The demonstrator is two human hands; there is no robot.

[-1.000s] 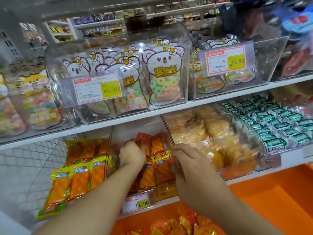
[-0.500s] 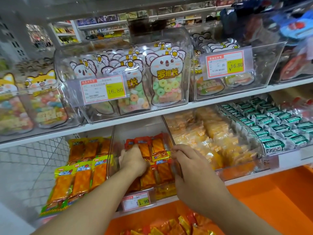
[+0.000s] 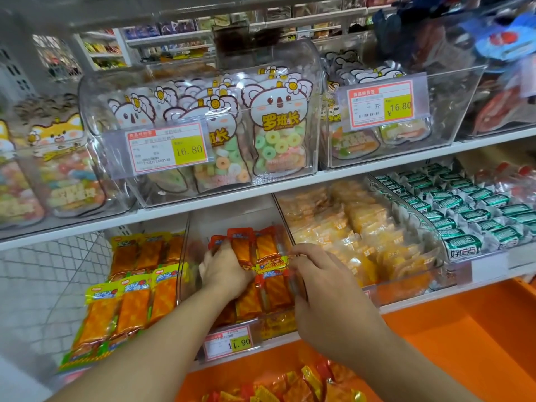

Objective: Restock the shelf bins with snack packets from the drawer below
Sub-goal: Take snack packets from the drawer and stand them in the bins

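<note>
While right hand (image 3: 322,288) stays put, left hand (image 3: 224,271) now grasps orange packets (image 3: 242,249).

Both hands (image 3: 224,272) (image 3: 319,281) reach into the clear bin (image 3: 185,256), apparently pressing orange snack packets (image 3: 275,288).

Upper shelf, 10 to 12 o'clock: clear lidded tub (image 3: 290,175) holding koala-print gummy-ring pouches (image 3: 277,123); yellow price tag (image 3: 167,149) clipped to its front reads 16.80.
At 9 o'clock: fox-print candy pouches (image 3: 62,158), blurred, in a neighbouring clear container.
At 1 o'clock: open clear tub (image 3: 446,111) with a second price label (image 3: 380,103), also 16.80; contents low, possibly gummy pouches, detail poor.
At 3 o'clock: green-wrapped sweets (image 3: 475,216) in rows.
At 8 o'clock: white wire mesh panel (image 3: 49,282).
At 11 o'clock, far back: distant store shelving (image 3: 179,42), out of focus.
</note>
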